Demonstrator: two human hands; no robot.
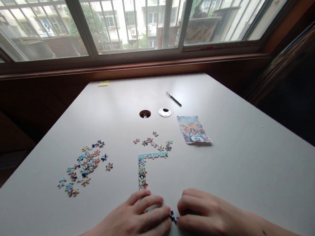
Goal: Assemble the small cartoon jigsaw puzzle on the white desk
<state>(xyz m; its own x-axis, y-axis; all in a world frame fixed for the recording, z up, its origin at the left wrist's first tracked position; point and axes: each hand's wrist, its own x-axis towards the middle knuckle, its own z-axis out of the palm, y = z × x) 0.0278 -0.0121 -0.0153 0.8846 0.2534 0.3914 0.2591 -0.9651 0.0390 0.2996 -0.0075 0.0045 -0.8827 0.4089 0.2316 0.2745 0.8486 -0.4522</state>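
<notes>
A partly joined jigsaw puzzle border (142,172) forms a corner, with a light blue strip (152,155) along its top. Over its lower end lies my left hand (142,217), fingers spread and bent a little, hiding part of the pieces. Dark blue puzzle pieces (172,217) show between my two hands. My right hand (204,213) is closed, thumb and fingertips pinched at the right end of these pieces. Several loose puzzle pieces (152,142) lie just above the border. A larger heap of loose pieces (88,165) is spread to the left.
A picture sheet (194,129) lies right of the border on the white table (251,167). Further back are a pen (174,99), a round metal cover (164,112) and a cable hole (145,114). Yellow tape (103,83) marks the far left edge, below a barred window (126,18).
</notes>
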